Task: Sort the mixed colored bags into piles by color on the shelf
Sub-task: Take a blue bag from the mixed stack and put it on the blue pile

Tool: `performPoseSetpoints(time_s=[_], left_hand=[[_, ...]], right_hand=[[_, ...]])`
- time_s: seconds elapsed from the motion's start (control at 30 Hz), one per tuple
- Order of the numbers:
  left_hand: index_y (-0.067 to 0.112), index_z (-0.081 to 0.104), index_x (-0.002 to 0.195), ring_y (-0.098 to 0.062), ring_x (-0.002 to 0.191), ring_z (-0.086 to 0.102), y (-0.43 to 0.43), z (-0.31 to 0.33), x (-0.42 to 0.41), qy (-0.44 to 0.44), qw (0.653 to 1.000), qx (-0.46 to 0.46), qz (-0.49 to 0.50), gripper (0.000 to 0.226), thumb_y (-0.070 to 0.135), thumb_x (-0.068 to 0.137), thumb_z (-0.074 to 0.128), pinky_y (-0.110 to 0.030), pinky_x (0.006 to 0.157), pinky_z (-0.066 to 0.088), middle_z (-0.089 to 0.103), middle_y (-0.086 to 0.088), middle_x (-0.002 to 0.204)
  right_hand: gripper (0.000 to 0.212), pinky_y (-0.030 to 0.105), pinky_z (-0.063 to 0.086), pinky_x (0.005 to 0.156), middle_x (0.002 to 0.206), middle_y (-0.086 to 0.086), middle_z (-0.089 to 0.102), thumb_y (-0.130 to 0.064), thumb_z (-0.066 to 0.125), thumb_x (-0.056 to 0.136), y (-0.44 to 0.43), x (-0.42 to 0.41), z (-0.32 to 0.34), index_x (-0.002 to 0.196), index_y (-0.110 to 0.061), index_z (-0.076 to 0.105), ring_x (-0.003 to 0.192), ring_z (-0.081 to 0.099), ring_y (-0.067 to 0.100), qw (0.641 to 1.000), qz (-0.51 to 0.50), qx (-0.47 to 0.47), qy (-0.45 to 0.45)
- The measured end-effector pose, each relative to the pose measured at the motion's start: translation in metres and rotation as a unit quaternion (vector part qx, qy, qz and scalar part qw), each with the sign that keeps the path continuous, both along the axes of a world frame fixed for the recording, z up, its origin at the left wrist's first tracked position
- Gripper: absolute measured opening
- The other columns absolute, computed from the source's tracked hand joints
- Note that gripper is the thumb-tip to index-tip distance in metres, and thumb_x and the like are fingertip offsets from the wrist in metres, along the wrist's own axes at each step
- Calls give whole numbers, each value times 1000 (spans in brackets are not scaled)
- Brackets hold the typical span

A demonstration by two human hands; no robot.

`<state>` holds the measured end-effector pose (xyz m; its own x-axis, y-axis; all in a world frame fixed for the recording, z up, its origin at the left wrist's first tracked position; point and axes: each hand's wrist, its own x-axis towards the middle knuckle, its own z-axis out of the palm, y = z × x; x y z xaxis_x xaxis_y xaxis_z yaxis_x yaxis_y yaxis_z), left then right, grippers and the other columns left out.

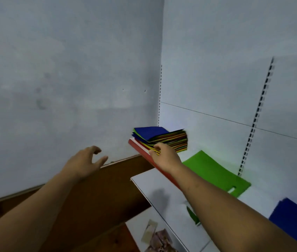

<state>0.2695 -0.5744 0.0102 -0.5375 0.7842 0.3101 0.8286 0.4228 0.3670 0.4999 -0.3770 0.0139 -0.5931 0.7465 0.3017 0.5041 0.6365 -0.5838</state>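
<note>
Item 1. Stack of mixed bags (162, 136): flat, folded sheets piled square. A dark blue one lies on top, with thin edges of green, yellow, orange and red showing in layers down the near and right sides. Location: far left corner of the shelf (162, 188), hard against the back panel and close to the red strip (140, 150) along the shelf's left edge.

Item 2. Right hand (165, 157): reaches over the shelf to the near edge of the stack. Its fingers (155, 148) are curled and closed on the lower layers at the near left corner, and the upper layers sit above the knuckles.

Item 3. Left hand (84, 160): in the air, left of the shelf and well apart from the stack. Fingers spread and loosely bent, holding nothing.

Item 4. Green bag (214, 171): a single bright green sheet lying flat along the back of the shelf, just right of the stack, with a slot handle cut near its right end.

Item 5. Blue bag (294, 219): dark blue and flat, at the right end of the shelf, partly cut off by the frame.

Item 6. Lower shelf (176, 240): it carries small blurred objects, too unclear to identify or read.

Item 7. Slotted upright (256, 115): fixed to the white back panel, right of the green bag.
</note>
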Motion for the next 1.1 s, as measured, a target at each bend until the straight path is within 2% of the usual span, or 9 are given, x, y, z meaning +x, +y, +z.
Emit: performPoseSetpoints(time_s=[0.07, 0.17, 0.23, 0.33, 0.47, 0.7, 0.87, 0.97, 1.1], left_hand=[[25, 53, 134, -17, 119, 58, 6, -1, -31, 11, 1000, -1, 18, 62, 69, 91, 48, -41, 95, 51, 59, 5, 134], [26, 53, 133, -16, 115, 59, 30, 2, -76, 17, 999, -2, 41, 60, 69, 91, 48, -41, 94, 52, 60, 7, 131], [26, 52, 134, -16, 115, 59, 57, 8, -105, 24, 999, -1, 48, 58, 66, 93, 48, -40, 94, 53, 60, 7, 131], [26, 53, 134, -15, 113, 59, 108, 21, -147, 27, 998, 12, 49, 54, 63, 94, 49, -39, 92, 53, 60, 7, 131], [27, 54, 132, -13, 108, 60, 184, 33, -185, 22, 999, 23, 18, 47, 58, 97, 50, -37, 90, 53, 61, 9, 128], [26, 60, 126, -14, 96, 61, 334, 33, -235, -9, 998, 7, -60, 34, 46, 98, 53, -34, 85, 52, 65, 9, 120], [18, 60, 131, -19, 107, 61, 450, 5, -253, -14, 990, -29, -140, 38, 39, 99, 54, -31, 92, 49, 63, -1, 129], [17, 57, 137, -21, 118, 58, 512, -23, -251, 2, 973, -83, -217, 44, 39, 99, 54, -33, 100, 47, 58, -3, 136], [15, 59, 126, -23, 109, 58, 569, -54, -247, 72, 944, -130, -295, 42, 44, 97, 50, -39, 92, 52, 59, -6, 125]], right_hand=[[39, 30, 53, 77, 116, -4, 64, -50, 55, 96, 18, -40, -3, 127, -25, 57, 98, 63, 16, 1000, 14, -5, 0], [39, 38, 57, 83, 114, -5, 63, -54, 53, 95, 54, -98, -5, 123, -27, 58, 96, 62, 15, 999, 41, 0, -3], [40, 44, 55, 90, 116, -5, 63, -54, 53, 94, 85, -134, -1, 123, -26, 59, 100, 62, 16, 999, 54, 5, -2], [44, 44, 51, 98, 127, -4, 62, -52, 53, 96, 134, -181, 12, 128, -23, 60, 112, 60, 18, 998, 62, 14, 5], [43, 43, 49, 102, 127, -4, 64, -52, 54, 95, 202, -220, 21, 125, -22, 63, 116, 60, 17, 999, 47, 11, 14], [28, 41, 55, 91, 102, -12, 68, -53, 57, 89, 322, -222, 5, 101, -30, 70, 97, 63, 13, 999, -35, -8, 5], [17, 38, 54, 90, 92, -15, 68, -50, 66, 83, 373, -201, -18, 87, -33, 68, 92, 65, 10, 991, -130, -18, -26], [16, 32, 52, 86, 94, -12, 68, -44, 72, 82, 382, -194, -24, 88, -29, 71, 92, 63, 10, 981, -187, -27, -49], [23, 29, 49, 89, 101, -7, 67, -39, 76, 83, 377, -190, -31, 99, -23, 74, 96, 60, 10, 967, -242, -23, -79]])
